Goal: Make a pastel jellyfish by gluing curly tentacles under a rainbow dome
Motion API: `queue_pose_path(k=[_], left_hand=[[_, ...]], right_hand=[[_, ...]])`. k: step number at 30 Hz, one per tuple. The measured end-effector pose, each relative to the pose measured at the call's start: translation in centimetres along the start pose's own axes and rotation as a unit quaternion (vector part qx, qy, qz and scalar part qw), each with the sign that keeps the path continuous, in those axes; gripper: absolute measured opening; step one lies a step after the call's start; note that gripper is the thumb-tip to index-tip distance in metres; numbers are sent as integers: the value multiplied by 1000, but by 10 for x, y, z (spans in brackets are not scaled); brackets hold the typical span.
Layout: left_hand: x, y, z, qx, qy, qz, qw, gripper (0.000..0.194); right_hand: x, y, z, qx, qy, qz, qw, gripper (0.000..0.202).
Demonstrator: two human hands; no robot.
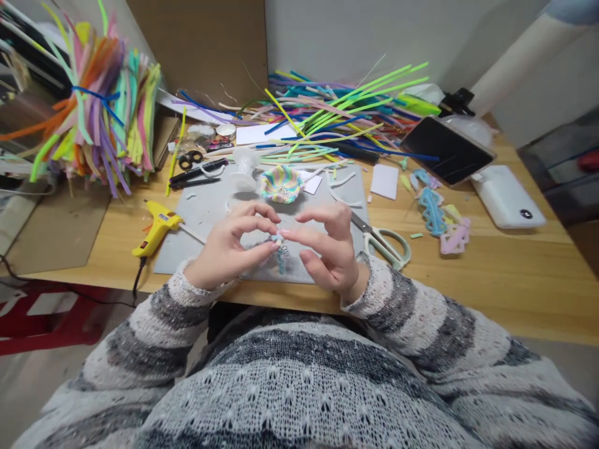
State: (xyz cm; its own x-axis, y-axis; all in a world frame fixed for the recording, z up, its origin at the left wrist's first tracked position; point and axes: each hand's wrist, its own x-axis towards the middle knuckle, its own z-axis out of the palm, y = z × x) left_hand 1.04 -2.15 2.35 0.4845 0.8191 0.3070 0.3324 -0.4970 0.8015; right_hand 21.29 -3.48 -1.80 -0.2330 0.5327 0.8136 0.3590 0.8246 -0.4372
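My left hand [238, 240] pinches a small fuzzy pipe-cleaner piece [281, 260], pale blue and white, between thumb and fingers. A thin metal ring seems to hang from it; finer detail is too small to make out. The index finger of my right hand [330, 246] reaches to the top of this piece and touches it, the other fingers apart. Both hands are above the grey mat [175, 255]. Just beyond them on the mat stand a ruffled pastel pipe-cleaner bowl [282, 184] and a spool of clear thread [244, 169].
A yellow glue gun [156, 229] lies left, scissors [386, 246] right. Pipe cleaners [327, 112] are heaped at the back, with a bundle [100, 106] at left. Pastel pipe-cleaner shapes [433, 212], a dark-screened phone [447, 149] and a white power bank [508, 196] are on the right.
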Motion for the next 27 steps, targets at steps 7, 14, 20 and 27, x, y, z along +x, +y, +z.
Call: queue_pose_path(k=[7,14,20,27], left_hand=[[-4,-1,11,-137,16,-32,990,6],[5,-8,12,-251,-24,-71,965,6],[23,-12,6,-196,-59,-38,978,9],[27,-15,6,43,-5,91,995,5]], right_hand=[[0,-2,2,-36,5,-10,999,29],[5,2,2,0,26,-27,999,33],[9,8,-1,-18,17,-8,1000,33],[8,4,0,9,3,70,998,20]])
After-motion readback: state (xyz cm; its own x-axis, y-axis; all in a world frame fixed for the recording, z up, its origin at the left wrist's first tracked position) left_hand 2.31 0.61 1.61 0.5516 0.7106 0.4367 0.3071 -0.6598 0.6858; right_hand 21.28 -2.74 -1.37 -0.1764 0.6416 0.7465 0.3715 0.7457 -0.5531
